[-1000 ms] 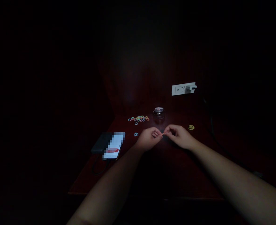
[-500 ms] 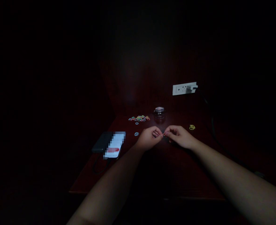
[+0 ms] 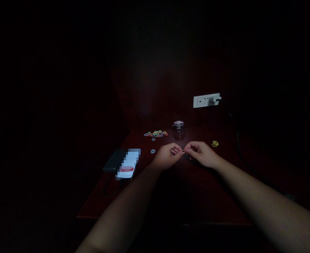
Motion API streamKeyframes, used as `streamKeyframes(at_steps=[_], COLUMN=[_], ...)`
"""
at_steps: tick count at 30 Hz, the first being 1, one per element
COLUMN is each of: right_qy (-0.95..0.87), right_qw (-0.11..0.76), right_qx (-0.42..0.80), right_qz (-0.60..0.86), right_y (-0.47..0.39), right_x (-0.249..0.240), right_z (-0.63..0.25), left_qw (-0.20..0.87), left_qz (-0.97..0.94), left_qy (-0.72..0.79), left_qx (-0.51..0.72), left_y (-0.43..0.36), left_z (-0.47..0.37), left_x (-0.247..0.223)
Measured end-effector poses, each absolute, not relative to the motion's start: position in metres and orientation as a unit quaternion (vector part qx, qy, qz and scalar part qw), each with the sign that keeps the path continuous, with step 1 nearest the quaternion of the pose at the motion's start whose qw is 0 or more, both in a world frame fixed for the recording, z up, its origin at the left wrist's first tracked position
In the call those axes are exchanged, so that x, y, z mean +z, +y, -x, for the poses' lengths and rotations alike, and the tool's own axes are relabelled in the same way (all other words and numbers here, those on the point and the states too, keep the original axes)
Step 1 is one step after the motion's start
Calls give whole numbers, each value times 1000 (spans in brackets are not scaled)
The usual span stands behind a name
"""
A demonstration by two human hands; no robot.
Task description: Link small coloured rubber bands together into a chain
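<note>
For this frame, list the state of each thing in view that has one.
Left hand: pinching
Right hand: pinching
Small item: held between both hands, mostly hidden
Jar: upright, lid on
Phone: lying flat, screen lit
Plug: in the wall socket
Multicoloured bands: loosely heaped
Lone blue band: lying apart from the heap
Pale blue bands: lying together
Yellow bands: bunched together

Phone [image 3: 128,164] flat, screen lit, partly pixelated; dark slab [image 3: 114,161] just left of phone; thin dark cable [image 3: 112,194] looping on phone's near side; reddish-brown table [image 3: 97,205] under phone; dark red wall [image 3: 149,91] beyond phone; white socket plate [image 3: 202,101] on it, far right of phone, plug [image 3: 215,99] in its right end; dark cord [image 3: 238,140] further right of phone, running down
</note>
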State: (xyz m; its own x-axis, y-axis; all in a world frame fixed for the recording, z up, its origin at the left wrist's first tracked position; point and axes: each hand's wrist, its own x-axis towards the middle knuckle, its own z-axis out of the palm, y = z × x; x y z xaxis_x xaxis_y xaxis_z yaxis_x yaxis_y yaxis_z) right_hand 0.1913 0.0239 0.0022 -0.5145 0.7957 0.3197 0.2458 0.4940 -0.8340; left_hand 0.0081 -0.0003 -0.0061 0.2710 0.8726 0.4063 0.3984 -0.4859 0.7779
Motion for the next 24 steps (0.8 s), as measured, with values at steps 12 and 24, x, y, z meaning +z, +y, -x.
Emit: streamKeyframes(at_steps=[12,24], right_qy=[-783,-762], right_qw=[368,379], right_qx=[365,429], right_qz=[344,303], right_y=[20,23], right_x=[8,3], right_z=[-191,-190], left_qw=[273,278], left_qz=[-749,-742], left_qy=[439,443], left_qx=[416,420], left_y=[-3,-2], left_z=[-8,-9], left_x=[0,-1])
